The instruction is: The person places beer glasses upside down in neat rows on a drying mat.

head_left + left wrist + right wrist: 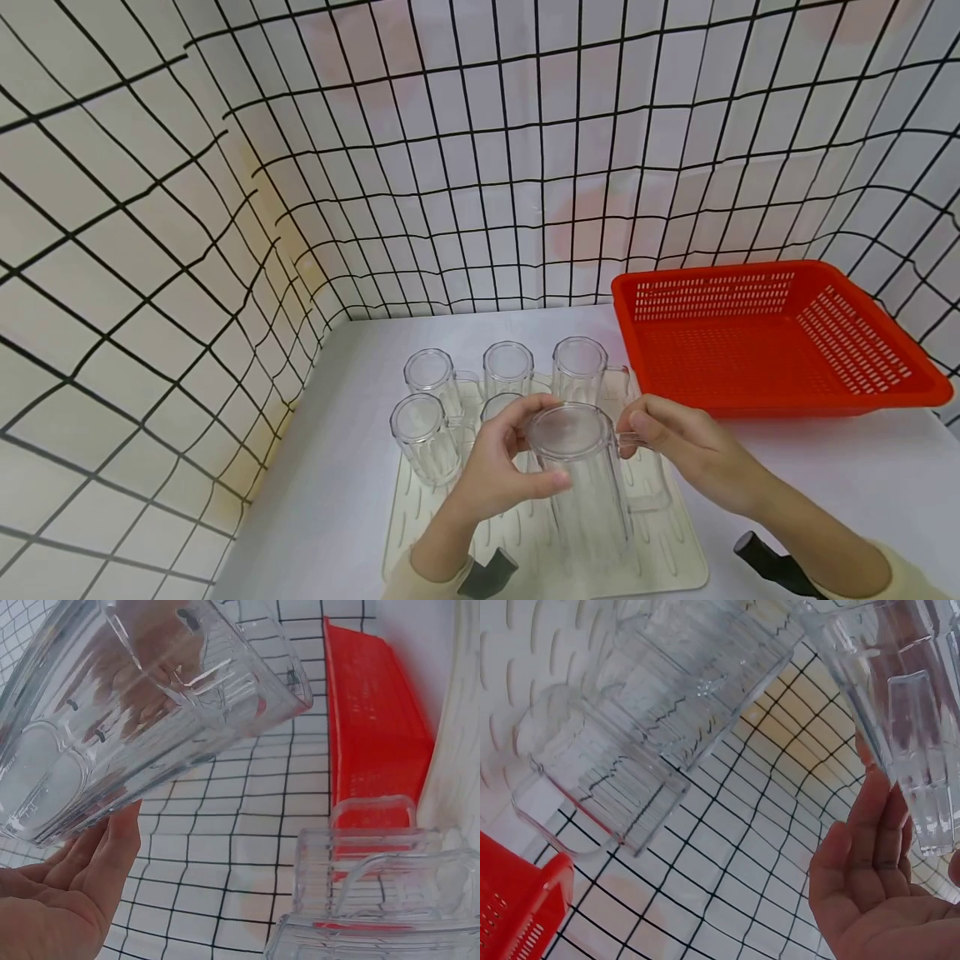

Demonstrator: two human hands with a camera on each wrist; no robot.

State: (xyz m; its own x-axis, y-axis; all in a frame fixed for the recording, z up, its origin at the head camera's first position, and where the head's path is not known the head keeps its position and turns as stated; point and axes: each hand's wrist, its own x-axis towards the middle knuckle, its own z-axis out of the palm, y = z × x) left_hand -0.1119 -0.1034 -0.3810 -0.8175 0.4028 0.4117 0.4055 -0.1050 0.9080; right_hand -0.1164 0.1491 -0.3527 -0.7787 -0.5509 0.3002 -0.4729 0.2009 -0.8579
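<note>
A clear glass mug (588, 500) is held upside down above the mat, its round base up and its handle to the right. My left hand (495, 467) grips it near the base from the left, thumb in front and fingers behind. At the right, my right hand (686, 450) pinches the upper part of the handle. The left wrist view shows the tilted mug (157, 705) close over the left fingers. Several more upturned glass mugs stand in rows behind the hands, including one at the front left (426, 437); another is partly hidden by the left hand.
A cream ribbed drying mat (667, 554) lies on the white table (322, 492) beneath the mugs. A red plastic basket (750, 408) with slotted walls sits at the back right, beside the mat. Black wire grid (480, 200) lines the back and sides.
</note>
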